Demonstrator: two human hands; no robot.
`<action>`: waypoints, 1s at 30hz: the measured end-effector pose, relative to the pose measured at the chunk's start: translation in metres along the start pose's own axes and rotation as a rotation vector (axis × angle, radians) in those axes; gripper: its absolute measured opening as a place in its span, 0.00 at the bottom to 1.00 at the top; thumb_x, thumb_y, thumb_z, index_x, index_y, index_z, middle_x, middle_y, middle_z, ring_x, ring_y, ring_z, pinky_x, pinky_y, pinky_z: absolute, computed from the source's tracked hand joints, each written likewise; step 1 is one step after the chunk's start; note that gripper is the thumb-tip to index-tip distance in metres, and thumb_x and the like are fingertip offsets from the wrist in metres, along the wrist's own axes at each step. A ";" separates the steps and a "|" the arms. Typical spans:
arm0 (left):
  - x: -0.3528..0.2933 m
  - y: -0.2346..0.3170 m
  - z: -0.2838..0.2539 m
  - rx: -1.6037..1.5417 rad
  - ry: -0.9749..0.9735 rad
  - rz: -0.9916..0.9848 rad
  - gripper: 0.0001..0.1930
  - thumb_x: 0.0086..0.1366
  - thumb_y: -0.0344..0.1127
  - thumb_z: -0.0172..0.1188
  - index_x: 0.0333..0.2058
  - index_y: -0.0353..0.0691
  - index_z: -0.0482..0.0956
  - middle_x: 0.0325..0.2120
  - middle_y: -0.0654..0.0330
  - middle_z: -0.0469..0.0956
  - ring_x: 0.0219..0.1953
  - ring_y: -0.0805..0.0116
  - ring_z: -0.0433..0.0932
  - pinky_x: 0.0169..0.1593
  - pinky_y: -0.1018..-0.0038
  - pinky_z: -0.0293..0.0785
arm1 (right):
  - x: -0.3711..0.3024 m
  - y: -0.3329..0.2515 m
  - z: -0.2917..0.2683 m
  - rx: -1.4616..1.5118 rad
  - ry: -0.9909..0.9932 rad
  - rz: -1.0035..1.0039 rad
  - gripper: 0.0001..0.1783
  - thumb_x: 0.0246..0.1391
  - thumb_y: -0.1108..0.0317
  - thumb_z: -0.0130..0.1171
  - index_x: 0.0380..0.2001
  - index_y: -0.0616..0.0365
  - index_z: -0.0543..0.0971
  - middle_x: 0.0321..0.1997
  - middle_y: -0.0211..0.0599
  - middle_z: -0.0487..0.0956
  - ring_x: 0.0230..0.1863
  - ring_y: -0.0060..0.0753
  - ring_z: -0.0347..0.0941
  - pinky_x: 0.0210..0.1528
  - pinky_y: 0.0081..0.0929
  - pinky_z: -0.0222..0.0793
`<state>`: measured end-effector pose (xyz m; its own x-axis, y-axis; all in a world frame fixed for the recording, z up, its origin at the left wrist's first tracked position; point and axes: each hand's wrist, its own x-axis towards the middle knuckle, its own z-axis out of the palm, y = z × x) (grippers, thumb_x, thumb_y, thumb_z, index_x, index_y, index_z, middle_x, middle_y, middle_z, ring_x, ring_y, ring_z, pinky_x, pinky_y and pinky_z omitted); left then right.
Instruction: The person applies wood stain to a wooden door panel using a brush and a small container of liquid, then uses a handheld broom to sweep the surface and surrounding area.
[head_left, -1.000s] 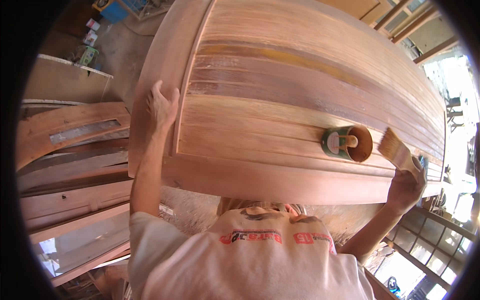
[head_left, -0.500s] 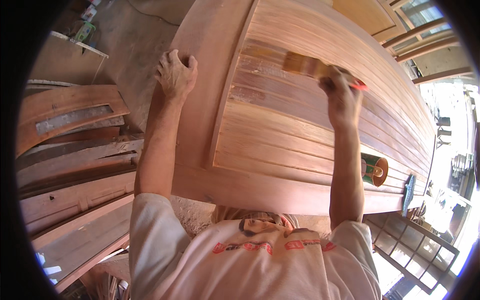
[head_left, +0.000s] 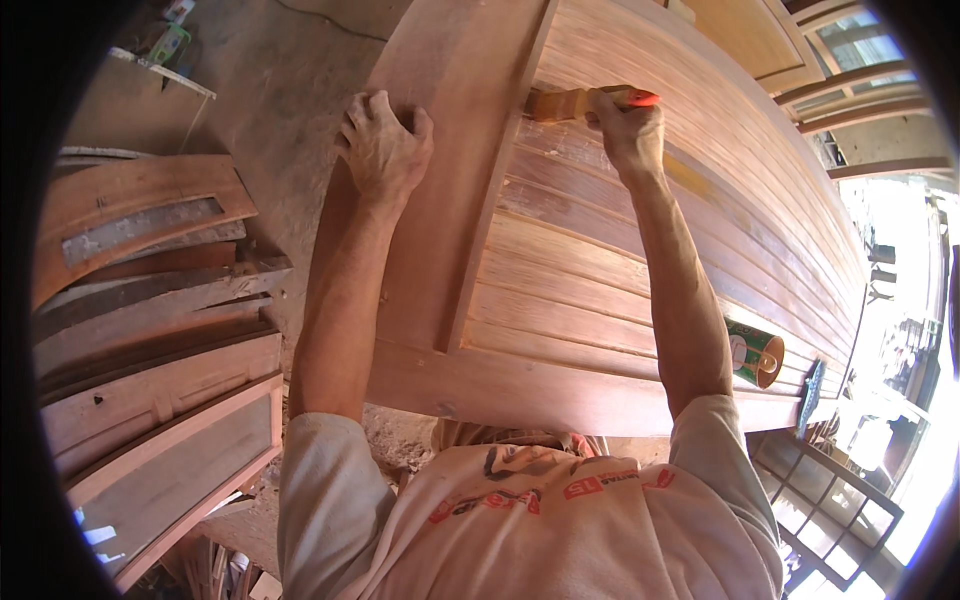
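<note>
A large wooden door (head_left: 570, 270) with a grooved, planked panel inside a raised frame lies flat in front of me. My left hand (head_left: 385, 155) is on the frame's left edge, its fingers curled over the edge and the thumb apart on top. In my right hand (head_left: 630, 130) is a wide paintbrush (head_left: 562, 105) with a red-tipped handle, its bristles pointing left against the panel beside the frame's inner lip. Darker, wet-looking strips cross the planks below the brush. A green can (head_left: 755, 355) lies or leans on the panel right of my forearm.
Wooden door parts (head_left: 150, 225) are stacked on the left, above a framed panel (head_left: 190, 450). A dark blue tool (head_left: 810, 398) sits at the door's right edge. Below it is a gridded window frame (head_left: 825, 500). More timber frames (head_left: 850, 95) stand at the far right.
My right hand has swept the brush left and slightly up, to the panel's left border. My left hand keeps its place on the door edge while the view shifts.
</note>
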<state>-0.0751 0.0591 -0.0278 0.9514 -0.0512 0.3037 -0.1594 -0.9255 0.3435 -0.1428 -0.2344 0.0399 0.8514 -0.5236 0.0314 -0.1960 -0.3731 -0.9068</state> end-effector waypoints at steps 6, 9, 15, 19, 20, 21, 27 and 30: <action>0.000 0.000 0.000 -0.003 0.002 0.026 0.30 0.69 0.54 0.60 0.59 0.36 0.71 0.64 0.43 0.65 0.67 0.40 0.64 0.65 0.36 0.60 | -0.001 -0.016 0.008 -0.014 0.006 -0.008 0.15 0.59 0.61 0.66 0.38 0.64 0.87 0.29 0.38 0.86 0.30 0.27 0.83 0.37 0.28 0.80; 0.001 0.000 -0.003 -0.003 -0.013 0.019 0.30 0.69 0.54 0.60 0.59 0.36 0.71 0.65 0.42 0.65 0.66 0.38 0.64 0.65 0.36 0.60 | -0.001 -0.010 0.002 -0.227 0.019 -0.063 0.15 0.59 0.59 0.63 0.36 0.61 0.88 0.24 0.37 0.85 0.26 0.26 0.80 0.33 0.30 0.77; 0.000 0.004 -0.002 -0.019 -0.016 0.012 0.31 0.69 0.54 0.60 0.59 0.36 0.70 0.64 0.41 0.65 0.67 0.36 0.64 0.65 0.35 0.59 | 0.003 -0.015 0.002 -0.050 0.009 -0.092 0.16 0.59 0.58 0.64 0.33 0.62 0.86 0.22 0.36 0.84 0.26 0.26 0.80 0.32 0.31 0.76; 0.001 0.001 0.000 -0.034 -0.021 0.019 0.32 0.69 0.55 0.60 0.60 0.35 0.70 0.65 0.41 0.66 0.67 0.36 0.64 0.66 0.35 0.59 | 0.007 0.004 -0.019 -0.258 -0.032 -0.075 0.13 0.59 0.59 0.63 0.30 0.58 0.88 0.25 0.34 0.86 0.27 0.25 0.79 0.33 0.29 0.76; 0.001 0.000 -0.001 -0.033 -0.024 0.024 0.32 0.69 0.55 0.60 0.61 0.35 0.70 0.65 0.41 0.65 0.67 0.36 0.63 0.67 0.35 0.58 | 0.002 0.000 -0.024 -0.281 -0.035 -0.089 0.13 0.59 0.60 0.63 0.29 0.57 0.88 0.25 0.33 0.86 0.27 0.24 0.79 0.33 0.28 0.75; 0.002 -0.001 -0.001 -0.031 -0.028 0.030 0.32 0.69 0.55 0.60 0.61 0.35 0.69 0.66 0.40 0.64 0.68 0.35 0.63 0.67 0.34 0.58 | 0.002 -0.004 -0.032 -0.347 -0.029 -0.088 0.14 0.59 0.61 0.61 0.26 0.55 0.89 0.26 0.29 0.87 0.26 0.20 0.78 0.33 0.26 0.75; 0.001 0.003 -0.002 -0.014 -0.049 0.004 0.33 0.69 0.55 0.60 0.62 0.35 0.69 0.67 0.40 0.63 0.69 0.35 0.61 0.67 0.34 0.58 | 0.005 -0.027 -0.025 -0.196 -0.093 -0.129 0.14 0.59 0.58 0.63 0.26 0.56 0.88 0.27 0.29 0.87 0.29 0.22 0.78 0.36 0.28 0.75; 0.002 0.001 -0.001 -0.025 -0.064 0.006 0.33 0.69 0.56 0.59 0.62 0.36 0.69 0.67 0.40 0.64 0.70 0.35 0.61 0.67 0.34 0.58 | 0.012 -0.001 -0.030 -0.279 -0.094 -0.136 0.13 0.60 0.59 0.65 0.34 0.58 0.87 0.26 0.33 0.85 0.28 0.23 0.78 0.36 0.30 0.75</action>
<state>-0.0733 0.0583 -0.0264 0.9651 -0.0814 0.2490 -0.1711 -0.9157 0.3637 -0.1474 -0.2632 0.0541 0.9178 -0.3859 0.0937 -0.1918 -0.6375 -0.7462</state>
